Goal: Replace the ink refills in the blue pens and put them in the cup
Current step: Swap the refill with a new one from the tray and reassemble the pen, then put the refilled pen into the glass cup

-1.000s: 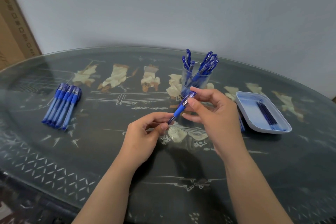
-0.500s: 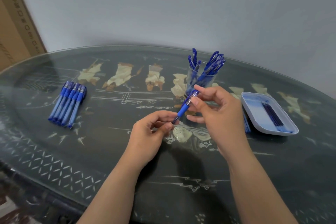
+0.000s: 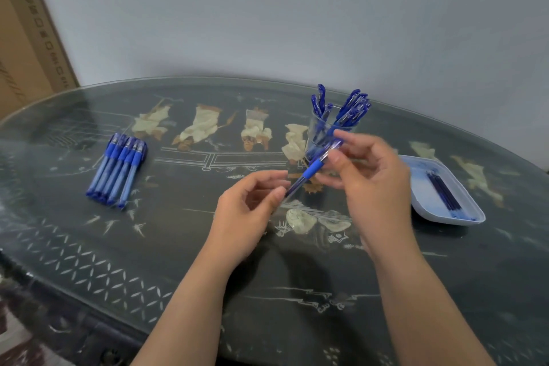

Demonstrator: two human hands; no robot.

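— Which step do we have in hand here?

— We hold one blue pen [image 3: 312, 171] between both hands, slanted, above the worktop [image 3: 184, 246] and just in front of the cup [image 3: 318, 131]. The left hand [image 3: 246, 211] has its grip closed on the tip end, pinched between thumb and forefinger. The right hand [image 3: 374, 184] has its grip closed around the clear upper barrel, above the blue rubber sleeve. We judge that we are turning the two halves against each other. Whether we are opening the pen or closing it over a new refill, we cannot tell.

— What does the next move call for?

— If the pen is closed, only a short lift by the right hand, to drop it upright into the cup. If it is open, the old refill must be pulled out first and a new one pushed in straight. In both cases the small tip part must not slip from the left fingers.

— And the containers?

— The cup is clear and holds many finished pens [image 3: 347, 110], standing and leaning to the right. The pale tray [image 3: 421, 187] on the right side holds a few dark refills [image 3: 444, 193], lying side by side. At the far left, a row of pens [image 3: 118, 169] lies flat on the worktop, touching each other; we suppose these wait for their turn.
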